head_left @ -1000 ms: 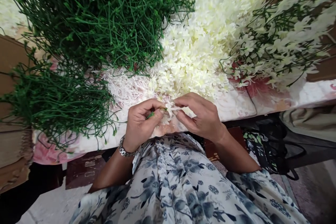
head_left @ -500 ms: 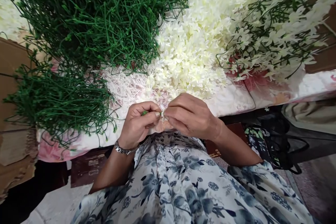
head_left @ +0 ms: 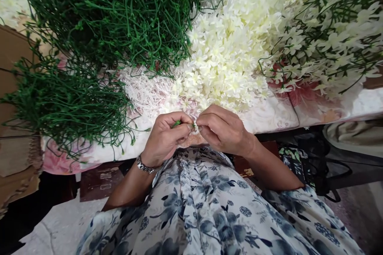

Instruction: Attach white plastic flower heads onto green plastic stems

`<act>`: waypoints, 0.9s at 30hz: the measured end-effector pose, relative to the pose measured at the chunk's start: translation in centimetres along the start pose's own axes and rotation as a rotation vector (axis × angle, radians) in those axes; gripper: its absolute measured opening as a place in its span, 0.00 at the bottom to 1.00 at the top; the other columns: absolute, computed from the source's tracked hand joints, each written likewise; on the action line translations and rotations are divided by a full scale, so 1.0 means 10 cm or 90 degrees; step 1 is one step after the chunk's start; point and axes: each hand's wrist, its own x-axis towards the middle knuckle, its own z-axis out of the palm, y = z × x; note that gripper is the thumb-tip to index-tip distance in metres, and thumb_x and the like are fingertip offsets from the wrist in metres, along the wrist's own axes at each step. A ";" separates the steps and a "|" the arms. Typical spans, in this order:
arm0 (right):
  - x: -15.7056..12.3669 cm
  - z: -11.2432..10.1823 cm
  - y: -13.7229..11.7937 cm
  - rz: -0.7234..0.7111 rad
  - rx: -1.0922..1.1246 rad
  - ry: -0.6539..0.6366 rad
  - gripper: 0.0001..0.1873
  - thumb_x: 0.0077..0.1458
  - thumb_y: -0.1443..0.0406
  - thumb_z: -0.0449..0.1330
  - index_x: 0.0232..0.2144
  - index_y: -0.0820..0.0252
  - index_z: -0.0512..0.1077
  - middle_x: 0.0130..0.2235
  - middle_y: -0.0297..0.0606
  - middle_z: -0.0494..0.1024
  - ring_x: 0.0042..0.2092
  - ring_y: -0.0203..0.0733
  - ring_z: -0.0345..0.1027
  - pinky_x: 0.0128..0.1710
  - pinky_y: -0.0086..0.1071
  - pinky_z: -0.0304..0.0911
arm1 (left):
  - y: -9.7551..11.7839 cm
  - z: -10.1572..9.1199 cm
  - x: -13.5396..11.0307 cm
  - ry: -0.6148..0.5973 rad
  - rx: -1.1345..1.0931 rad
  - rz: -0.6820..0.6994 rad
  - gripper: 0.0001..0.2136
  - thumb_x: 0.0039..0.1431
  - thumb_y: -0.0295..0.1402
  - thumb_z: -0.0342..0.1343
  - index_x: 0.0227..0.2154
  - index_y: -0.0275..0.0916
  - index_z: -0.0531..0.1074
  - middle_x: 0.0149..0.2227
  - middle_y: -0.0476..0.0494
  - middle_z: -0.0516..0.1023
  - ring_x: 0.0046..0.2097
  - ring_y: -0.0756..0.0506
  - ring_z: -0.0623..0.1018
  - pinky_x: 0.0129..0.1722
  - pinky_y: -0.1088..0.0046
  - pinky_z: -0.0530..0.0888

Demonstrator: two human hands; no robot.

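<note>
My left hand (head_left: 167,135), with a metal watch on its wrist, pinches a green artificial flower stem (head_left: 177,123); its tip shows between thumb and forefinger. Close against it, my right hand (head_left: 223,130) is closed in a pinch, with a small whitish piece at its fingertips that is too small to make out. Both hands meet just above the table's front edge. Beyond them lies a heap of loose white artificial blossoms (head_left: 221,59). Thin white stamen-like pieces (head_left: 145,91) are spread left of that heap.
A tall pile of green stems (head_left: 119,20) stands at the back left, a smaller green pile (head_left: 74,107) nearer. White flowers on green stems (head_left: 332,44) lie at the right. Cardboard (head_left: 18,143) borders the left side. A flowered cloth (head_left: 269,113) covers the table.
The view has shifted slightly, so both hands appear a little further right. The fingertips stay together, and a green tip now shows between them where whitish material was more visible.
</note>
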 end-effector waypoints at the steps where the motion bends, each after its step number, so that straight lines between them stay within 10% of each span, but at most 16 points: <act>1: 0.00 0.00 0.01 0.005 0.006 -0.002 0.04 0.53 0.73 0.52 0.32 0.63 0.64 0.29 0.39 0.70 0.32 0.35 0.62 0.32 0.30 0.64 | 0.00 0.00 0.00 0.002 0.000 -0.001 0.03 0.41 0.27 0.57 0.18 0.35 0.68 0.14 0.55 0.58 0.17 0.58 0.53 0.16 0.80 0.48; 20: -0.10 0.02 0.03 0.029 0.031 -0.043 0.07 0.52 0.74 0.52 0.35 0.63 0.66 0.30 0.39 0.70 0.35 0.38 0.66 0.32 0.31 0.65 | -0.06 -0.02 0.03 0.003 0.144 0.082 0.03 0.44 0.25 0.53 0.19 0.35 0.70 0.17 0.54 0.63 0.18 0.57 0.58 0.17 0.81 0.56; 27: -0.08 -0.11 -0.01 0.092 0.002 -0.040 0.07 0.52 0.74 0.53 0.33 0.61 0.66 0.30 0.38 0.70 0.34 0.37 0.65 0.32 0.31 0.64 | -0.01 -0.05 -0.09 0.054 0.307 0.215 0.07 0.49 0.27 0.57 0.33 0.36 0.71 0.31 0.47 0.74 0.33 0.52 0.73 0.33 0.77 0.70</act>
